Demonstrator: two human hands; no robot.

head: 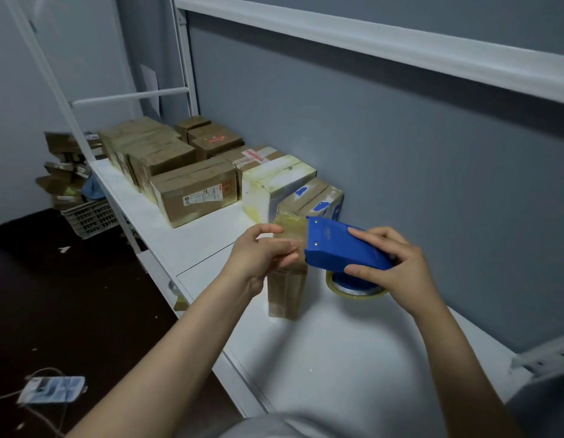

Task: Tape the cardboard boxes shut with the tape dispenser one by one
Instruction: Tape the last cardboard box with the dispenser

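A narrow cardboard box stands upright on the white table, wrapped in clear tape. My left hand holds its upper part, fingers and thumb curled round it. My right hand grips the blue tape dispenser, whose front edge sits against the top of the box. The yellowish tape roll shows under the dispenser.
Several taped cardboard boxes line the table's far end against the grey wall, with a white box and a blue-marked box closest. A plastic crate and loose cardboard sit on the dark floor at left. A shelf rail runs overhead.
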